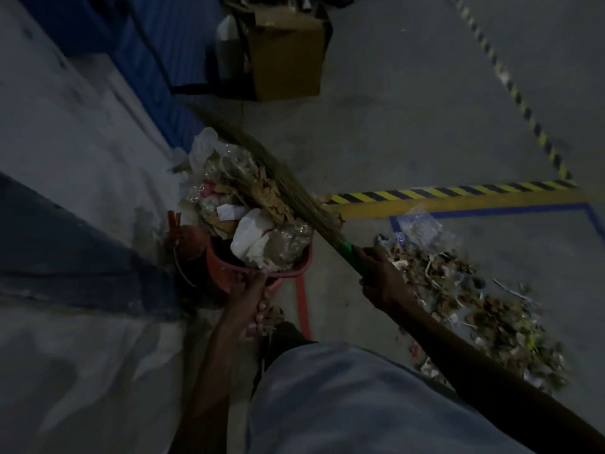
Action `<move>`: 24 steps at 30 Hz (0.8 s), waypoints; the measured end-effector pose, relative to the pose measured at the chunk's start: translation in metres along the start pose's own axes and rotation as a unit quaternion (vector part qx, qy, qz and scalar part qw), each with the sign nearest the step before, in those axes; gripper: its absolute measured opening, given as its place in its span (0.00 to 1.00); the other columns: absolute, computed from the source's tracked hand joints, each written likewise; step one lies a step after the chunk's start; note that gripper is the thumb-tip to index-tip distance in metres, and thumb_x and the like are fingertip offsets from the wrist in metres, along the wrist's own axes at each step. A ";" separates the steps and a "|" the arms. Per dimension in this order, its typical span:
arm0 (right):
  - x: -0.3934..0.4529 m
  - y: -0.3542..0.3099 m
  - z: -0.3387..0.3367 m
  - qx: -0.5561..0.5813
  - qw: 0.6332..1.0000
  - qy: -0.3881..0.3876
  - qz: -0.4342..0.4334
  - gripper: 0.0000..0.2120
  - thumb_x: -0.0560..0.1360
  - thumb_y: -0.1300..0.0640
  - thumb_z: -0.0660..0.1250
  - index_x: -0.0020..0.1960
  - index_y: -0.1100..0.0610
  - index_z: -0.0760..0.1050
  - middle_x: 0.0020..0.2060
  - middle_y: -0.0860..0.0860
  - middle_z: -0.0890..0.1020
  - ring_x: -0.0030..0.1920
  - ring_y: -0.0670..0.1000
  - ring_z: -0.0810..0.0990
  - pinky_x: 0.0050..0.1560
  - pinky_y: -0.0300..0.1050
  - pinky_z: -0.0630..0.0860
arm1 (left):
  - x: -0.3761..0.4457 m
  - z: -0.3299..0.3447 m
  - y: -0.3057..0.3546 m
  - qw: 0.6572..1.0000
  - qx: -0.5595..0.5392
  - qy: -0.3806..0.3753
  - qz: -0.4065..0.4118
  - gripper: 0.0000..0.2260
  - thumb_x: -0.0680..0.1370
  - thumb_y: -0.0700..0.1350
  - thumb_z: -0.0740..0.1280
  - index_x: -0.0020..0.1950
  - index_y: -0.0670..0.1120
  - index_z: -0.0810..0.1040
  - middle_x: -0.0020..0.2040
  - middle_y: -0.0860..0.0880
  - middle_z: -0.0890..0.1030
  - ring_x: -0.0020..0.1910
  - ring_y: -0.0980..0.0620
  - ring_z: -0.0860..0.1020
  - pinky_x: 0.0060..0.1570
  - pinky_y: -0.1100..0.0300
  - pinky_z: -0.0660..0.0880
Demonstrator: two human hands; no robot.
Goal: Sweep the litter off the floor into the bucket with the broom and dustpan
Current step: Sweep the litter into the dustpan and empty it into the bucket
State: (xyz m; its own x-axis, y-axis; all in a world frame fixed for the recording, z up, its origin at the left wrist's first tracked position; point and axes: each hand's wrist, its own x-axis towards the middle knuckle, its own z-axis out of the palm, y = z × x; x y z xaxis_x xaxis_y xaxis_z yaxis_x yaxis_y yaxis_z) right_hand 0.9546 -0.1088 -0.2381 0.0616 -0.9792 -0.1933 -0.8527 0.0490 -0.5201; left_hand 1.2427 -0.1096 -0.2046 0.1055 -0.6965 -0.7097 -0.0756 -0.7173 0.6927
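dim, blurred frame. left hand (253,298) curled around the rear edge and handle of the red dustpan (258,267), fingers wrapped under it. pan held up, loaded well past its rim with crumpled plastic, white paper and dry leaves, the heap (248,204) reaching forward and away from the left hand.

right hand (379,276) clamped around the broom (288,191) at the green binding (346,252), just ahead of the knuckles. bristles run up and left from that hand and lie across the top of the heap, apparently pinning it.

just left of the left hand, a rounded red shape with a thin wire loop (185,247), likely the bucket; too dark to be sure, mouth not visible.

handling, as judged: load is light, springy and loose. film and paper will slide or puff off if the pan tips fast. pan looks stiff; grip at the rear handle suits it. broom is light, bristles flexible; choking up at the binding gives control for pressing down.

more litter (474,299) is scattered on the floor right of the right hand and beyond the forearm. much of the task is left.
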 end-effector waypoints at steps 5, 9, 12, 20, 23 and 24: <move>0.043 -0.028 0.041 -0.014 0.998 -0.055 0.015 0.37 0.72 0.65 0.69 0.77 0.52 0.62 0.70 0.54 0.69 0.58 0.63 0.76 0.46 0.56 0.78 | 0.046 -0.037 -0.011 0.998 -0.021 0.002 -0.051 0.23 0.81 0.62 0.64 0.36 0.46 0.70 0.25 0.50 0.68 0.18 0.54 0.64 0.22 0.70 0.58; 0.068 -0.052 0.077 -0.036 0.993 -0.104 0.044 0.37 0.73 0.64 0.68 0.78 0.47 0.60 0.71 0.51 0.67 0.53 0.60 0.78 0.41 0.51 0.76 | 0.084 -0.069 -0.015 0.993 -0.011 -0.023 -0.119 0.23 0.83 0.62 0.61 0.35 0.47 0.70 0.23 0.52 0.68 0.16 0.56 0.64 0.20 0.71 0.60; 0.075 -0.066 0.103 -0.039 0.988 -0.126 0.075 0.37 0.71 0.64 0.66 0.77 0.46 0.61 0.70 0.50 0.68 0.51 0.60 0.78 0.39 0.51 0.76 | 0.114 -0.091 -0.021 0.980 -0.017 -0.055 -0.189 0.25 0.81 0.65 0.61 0.34 0.48 0.69 0.21 0.53 0.68 0.15 0.57 0.64 0.19 0.72 0.59; 0.111 -0.102 0.149 -0.058 0.972 -0.163 0.160 0.36 0.69 0.64 0.66 0.75 0.46 0.66 0.68 0.48 0.69 0.51 0.58 0.79 0.40 0.49 0.77 | 0.196 -0.120 -0.046 0.963 -0.005 -0.078 -0.258 0.22 0.79 0.65 0.66 0.33 0.50 0.70 0.24 0.54 0.67 0.18 0.57 0.62 0.20 0.68 0.57; 0.121 -0.113 0.166 -0.050 0.969 -0.160 0.183 0.37 0.70 0.64 0.65 0.76 0.45 0.64 0.66 0.49 0.70 0.50 0.57 0.78 0.39 0.46 0.72 | 0.230 -0.126 -0.055 0.956 -0.009 -0.095 -0.276 0.23 0.79 0.65 0.66 0.33 0.49 0.72 0.25 0.53 0.67 0.20 0.56 0.63 0.21 0.65 0.58; 0.124 -0.116 0.171 -0.052 0.968 -0.155 0.190 0.37 0.70 0.64 0.66 0.76 0.46 0.64 0.65 0.49 0.70 0.51 0.57 0.78 0.40 0.46 0.73 | 0.242 -0.129 -0.057 0.955 -0.010 -0.100 -0.280 0.23 0.79 0.65 0.65 0.34 0.49 0.72 0.25 0.53 0.67 0.21 0.56 0.63 0.22 0.64 0.58</move>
State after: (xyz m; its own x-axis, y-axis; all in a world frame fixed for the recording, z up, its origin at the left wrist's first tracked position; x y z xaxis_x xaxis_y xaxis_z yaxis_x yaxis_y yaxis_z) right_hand 1.1500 -0.2021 -0.3437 -0.1288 -0.7874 -0.6028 -0.8908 0.3590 -0.2786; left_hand 1.4002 -0.2348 -0.3987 -0.0680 -0.1958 -0.9783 -0.0437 -0.9790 0.1990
